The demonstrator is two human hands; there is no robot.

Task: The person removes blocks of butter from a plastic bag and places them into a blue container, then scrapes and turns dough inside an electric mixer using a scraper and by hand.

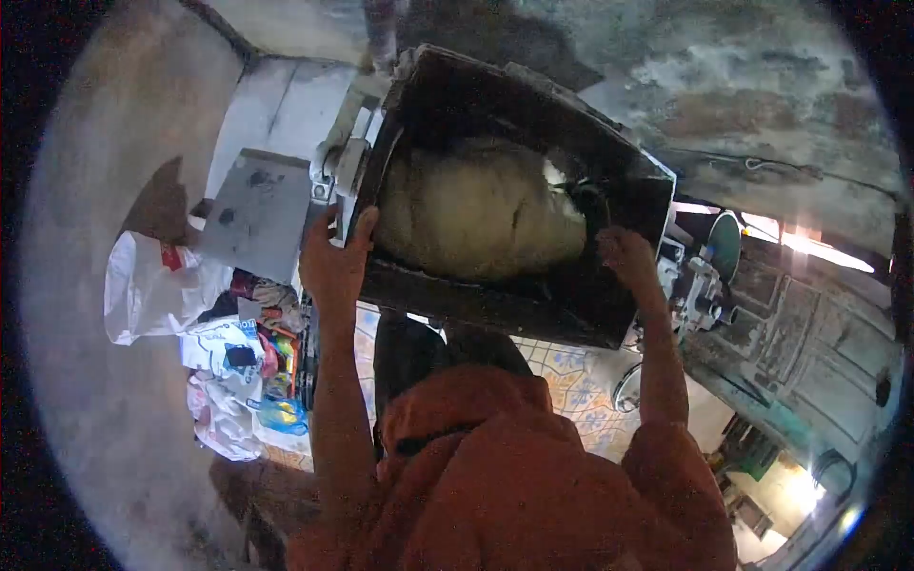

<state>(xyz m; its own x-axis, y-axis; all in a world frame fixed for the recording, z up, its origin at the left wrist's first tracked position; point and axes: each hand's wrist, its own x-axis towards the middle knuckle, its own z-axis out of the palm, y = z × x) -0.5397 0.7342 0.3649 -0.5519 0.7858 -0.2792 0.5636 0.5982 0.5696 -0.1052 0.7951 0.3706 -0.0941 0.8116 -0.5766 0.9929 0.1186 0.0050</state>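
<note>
In front of me stands a deep, dark box with a worn rim. A large, rounded, beige mass fills much of it; its material is not clear to me. At the mass's right end is a bright white patch. My left hand grips the box's left edge, thumb and fingers on either side of the rim. Over the box's right part, my right hand is closed beside the mass. A thin, dim thing seems to rise from its fingers, too dark to name.
White plastic bags and colourful packets lie at the left, below a grey panel. Metal machinery stands close to the box's right side. A weathered wooden door is farther right. Patterned floor tiles show below the box.
</note>
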